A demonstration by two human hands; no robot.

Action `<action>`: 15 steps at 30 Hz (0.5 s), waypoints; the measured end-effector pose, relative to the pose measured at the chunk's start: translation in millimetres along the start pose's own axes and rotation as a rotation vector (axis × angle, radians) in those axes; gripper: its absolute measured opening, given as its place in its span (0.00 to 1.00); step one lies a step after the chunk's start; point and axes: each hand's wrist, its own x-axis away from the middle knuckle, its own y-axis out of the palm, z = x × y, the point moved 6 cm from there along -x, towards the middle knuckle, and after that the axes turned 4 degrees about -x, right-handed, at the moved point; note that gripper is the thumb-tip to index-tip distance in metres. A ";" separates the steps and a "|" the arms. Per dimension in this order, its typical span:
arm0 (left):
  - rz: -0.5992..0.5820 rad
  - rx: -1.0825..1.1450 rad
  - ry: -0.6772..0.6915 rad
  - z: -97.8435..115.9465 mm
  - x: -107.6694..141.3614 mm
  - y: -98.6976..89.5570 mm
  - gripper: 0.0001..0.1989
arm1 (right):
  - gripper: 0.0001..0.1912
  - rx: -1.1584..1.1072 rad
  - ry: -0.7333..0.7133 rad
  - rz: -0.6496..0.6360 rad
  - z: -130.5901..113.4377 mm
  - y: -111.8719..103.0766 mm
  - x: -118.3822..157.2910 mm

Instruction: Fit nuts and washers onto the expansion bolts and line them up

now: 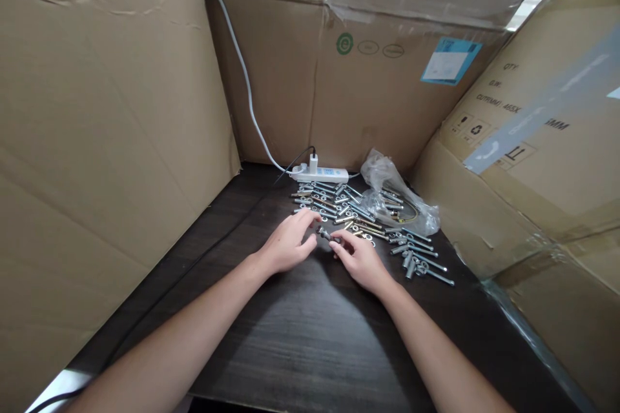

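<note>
Between my two hands is a small dark metal bolt, its near end pinched by the thumb and fingers of my right hand. At the bolt's other side, my left hand has its thumb and fingers curved apart, with a gap between them and nothing visible in it. Just beyond the hands lie many metal bolts and sleeves with loose washers and nuts, some silver and some brassy. More silver bolts are spread to the right of my right hand.
A white power strip with a plugged-in charger sits at the back of the dark table. A crumpled clear plastic bag lies at the back right. Cardboard walls enclose three sides. A black cable crosses the left side.
</note>
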 end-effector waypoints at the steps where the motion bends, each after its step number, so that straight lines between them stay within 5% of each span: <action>1: 0.011 -0.005 -0.007 -0.6 -0.4 -0.7 0.10 | 0.11 0.003 0.001 -0.001 0.0 0.1 -0.1; 9: -0.030 -0.024 0.019 0.2 -1.8 2.7 0.05 | 0.12 0.026 -0.014 -0.006 1.1 0.3 -0.4; 15: -0.047 0.007 0.010 2.8 1.5 2.3 0.20 | 0.11 0.021 -0.006 -0.017 -0.3 0.3 -0.3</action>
